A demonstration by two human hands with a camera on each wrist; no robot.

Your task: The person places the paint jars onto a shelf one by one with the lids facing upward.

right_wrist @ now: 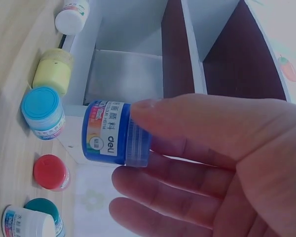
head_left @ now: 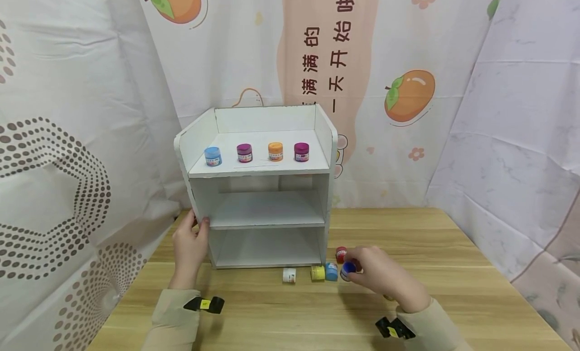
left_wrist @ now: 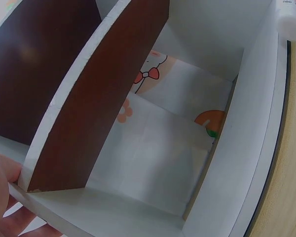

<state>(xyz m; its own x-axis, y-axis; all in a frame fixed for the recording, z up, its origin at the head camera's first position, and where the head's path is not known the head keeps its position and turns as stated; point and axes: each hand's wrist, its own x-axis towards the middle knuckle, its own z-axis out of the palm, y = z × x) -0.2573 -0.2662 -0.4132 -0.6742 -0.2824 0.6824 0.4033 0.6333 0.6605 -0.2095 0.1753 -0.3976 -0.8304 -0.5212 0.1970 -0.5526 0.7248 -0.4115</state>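
Observation:
My left hand (head_left: 189, 248) grips the left side panel of a white shelf unit (head_left: 267, 226), with the thumb at the panel's front edge and fingers around the outside. My right hand (head_left: 382, 273) pinches a dark blue paint jar (right_wrist: 106, 132) by its lid end, tipped on its side in the right wrist view. Near that hand on the table are a red jar (head_left: 341, 254), a light blue jar (head_left: 332, 271), a yellow jar (head_left: 318, 273) and a white jar (head_left: 289, 275).
On the unit's top board stand a light blue jar (head_left: 213, 156), a purple jar (head_left: 244, 153), an orange jar (head_left: 275, 151) and another purple jar (head_left: 301, 152). A teal jar (right_wrist: 42, 207) and a white jar (right_wrist: 24, 223) sit beyond the red one. Printed cloth (head_left: 408, 164) hangs behind.

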